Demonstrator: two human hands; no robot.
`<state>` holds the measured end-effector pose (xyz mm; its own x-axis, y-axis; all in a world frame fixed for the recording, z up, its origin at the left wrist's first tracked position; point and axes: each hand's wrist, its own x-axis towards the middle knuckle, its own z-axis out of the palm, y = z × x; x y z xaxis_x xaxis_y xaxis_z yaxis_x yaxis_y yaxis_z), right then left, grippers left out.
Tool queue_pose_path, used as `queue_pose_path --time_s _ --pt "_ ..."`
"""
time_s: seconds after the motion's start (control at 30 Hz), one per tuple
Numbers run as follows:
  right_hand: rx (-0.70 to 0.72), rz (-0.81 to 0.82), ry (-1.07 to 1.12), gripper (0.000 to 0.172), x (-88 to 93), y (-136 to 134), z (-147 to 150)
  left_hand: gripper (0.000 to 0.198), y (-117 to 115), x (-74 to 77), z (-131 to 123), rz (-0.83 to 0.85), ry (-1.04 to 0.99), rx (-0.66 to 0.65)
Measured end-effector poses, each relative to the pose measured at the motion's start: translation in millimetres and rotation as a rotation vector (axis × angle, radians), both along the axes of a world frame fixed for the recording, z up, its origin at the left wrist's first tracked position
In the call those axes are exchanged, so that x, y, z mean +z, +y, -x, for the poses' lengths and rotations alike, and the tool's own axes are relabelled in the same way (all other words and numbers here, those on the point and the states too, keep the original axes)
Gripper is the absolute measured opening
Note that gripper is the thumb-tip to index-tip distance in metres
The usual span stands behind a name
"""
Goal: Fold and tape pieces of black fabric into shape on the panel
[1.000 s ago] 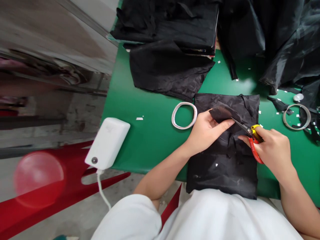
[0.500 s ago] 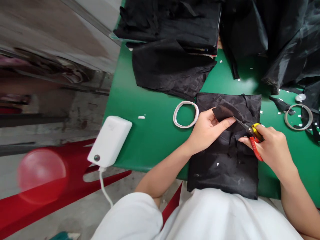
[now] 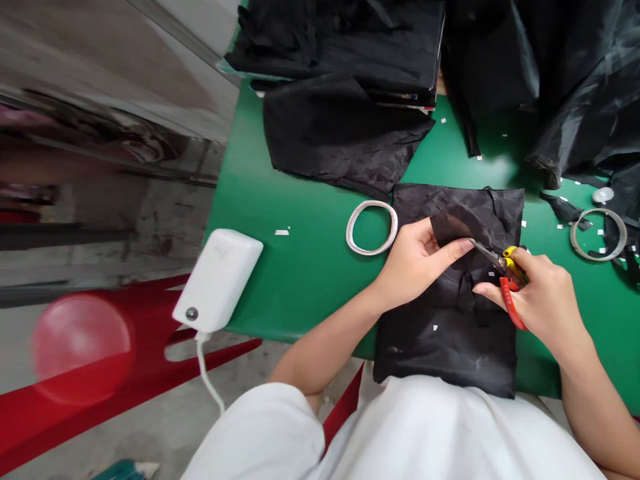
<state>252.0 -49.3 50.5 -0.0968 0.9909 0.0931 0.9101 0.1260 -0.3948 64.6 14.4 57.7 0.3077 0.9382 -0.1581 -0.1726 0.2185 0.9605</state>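
My left hand pinches a raised flap of black fabric between thumb and fingers. The rest of that fabric lies flat in front of me and overhangs the table's near edge. In my right hand is a pair of small scissors with one yellow and one red handle. Their blade tips meet the flap right beside my left thumb. A tiny white scrap rests on the fabric just below the blades. To the left of my left hand lies a white tape roll.
Piled black fabric covers the back of the green table. A white power bank with a cable sits at the left edge, near a red chair. Another tape ring and scattered white bits lie at right.
A small white scrap now shows on the fabric below the blades. The scissors' handles have spread slightly, and my right thumb has shifted a little. My left hand keeps its pinch.
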Motion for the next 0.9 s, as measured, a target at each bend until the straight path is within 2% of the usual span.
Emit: queue_pose_path --time_s 0.23,0.43,0.63,0.9 --pt "0.007 -0.018 -0.022 0.055 -1.9 -0.9 1.3 0.028 -1.5 -1.2 -2.0 0.009 0.04 -0.052" --pt "0.043 -0.049 -0.055 0.053 -0.7 0.4 1.0 0.022 -1.5 -1.8 -2.6 -0.022 0.014 -0.098" --pt "0.069 -0.054 -0.044 0.048 -1.7 0.7 -1.3 0.022 -1.1 -3.1 -1.9 -0.01 0.006 -0.108" --pt "0.061 -0.089 -0.084 0.049 -2.9 0.3 -4.5 0.021 -1.6 -2.1 -2.7 -0.003 0.009 -0.099"
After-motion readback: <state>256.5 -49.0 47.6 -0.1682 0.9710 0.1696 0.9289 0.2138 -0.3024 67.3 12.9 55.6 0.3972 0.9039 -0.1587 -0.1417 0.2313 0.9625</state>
